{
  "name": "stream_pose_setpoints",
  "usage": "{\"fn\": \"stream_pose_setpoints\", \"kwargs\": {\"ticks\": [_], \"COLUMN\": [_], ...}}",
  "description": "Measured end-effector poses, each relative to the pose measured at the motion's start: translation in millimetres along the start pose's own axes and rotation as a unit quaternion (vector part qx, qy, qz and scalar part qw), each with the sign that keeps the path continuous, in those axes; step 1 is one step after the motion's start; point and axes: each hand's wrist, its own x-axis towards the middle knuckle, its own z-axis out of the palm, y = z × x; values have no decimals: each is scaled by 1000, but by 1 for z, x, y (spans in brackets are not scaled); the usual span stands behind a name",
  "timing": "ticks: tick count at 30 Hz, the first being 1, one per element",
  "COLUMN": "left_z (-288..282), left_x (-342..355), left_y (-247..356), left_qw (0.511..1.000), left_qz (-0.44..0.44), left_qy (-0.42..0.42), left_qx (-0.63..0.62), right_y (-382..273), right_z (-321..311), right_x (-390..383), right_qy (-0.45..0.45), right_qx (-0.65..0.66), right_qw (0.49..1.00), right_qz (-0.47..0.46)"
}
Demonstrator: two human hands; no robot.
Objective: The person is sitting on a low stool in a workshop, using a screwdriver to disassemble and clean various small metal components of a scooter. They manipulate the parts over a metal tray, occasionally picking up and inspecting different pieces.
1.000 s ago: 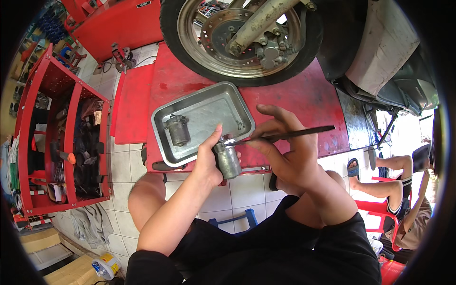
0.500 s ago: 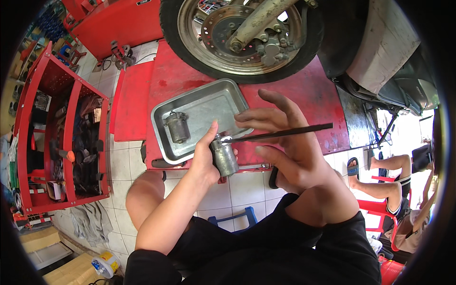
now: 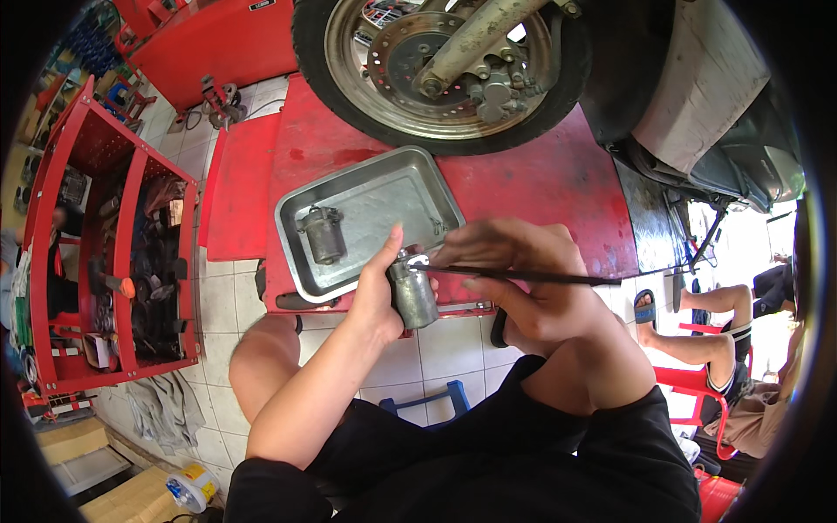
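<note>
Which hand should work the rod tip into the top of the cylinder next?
Right, probably. The right hand pinches the thin black rod, whose tip meets the top of the small grey metal cylinder. The left hand is occupied steadying that cylinder.

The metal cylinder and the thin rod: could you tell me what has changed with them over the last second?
Hardly anything: the left hand keeps its grip on the metal cylinder, and the right hand still holds the thin rod at its top. The tray and the part in it lie unchanged.
</note>
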Motion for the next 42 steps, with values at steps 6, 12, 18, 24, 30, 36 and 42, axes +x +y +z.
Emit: {"fn": "stream_pose_setpoints", "kwargs": {"ticks": [6, 12, 18, 24, 30, 36, 42], "left_z": [1, -1, -5, -8, 0, -7, -15], "left_x": [-2, -8, -5, -8, -14, -8, -15], "left_y": [3, 8, 13, 18, 39, 51, 58], "left_qw": [999, 998, 999, 999, 996, 990, 989], "left_qz": [38, 50, 46, 41, 78, 104, 100], "left_qy": [25, 30, 21, 5, 39, 60, 57], "left_qx": [23, 11, 11, -7, -30, -70, -93], "right_y": [5, 14, 20, 28, 69, 147, 174], "right_z": [-13, -3, 4, -8, -48, -33, -21], "right_x": [0, 0, 0, 11, 37, 30, 35], "right_qy": [-63, -21, 10, 31, 29, -145, -166], "right_qx": [-142, -87, -68, -93, -137, -619, -654], "right_qw": [987, 994, 997, 995, 982, 739, 699], "right_qz": [-33, -55, -35, 4, 124, 223, 238]}}
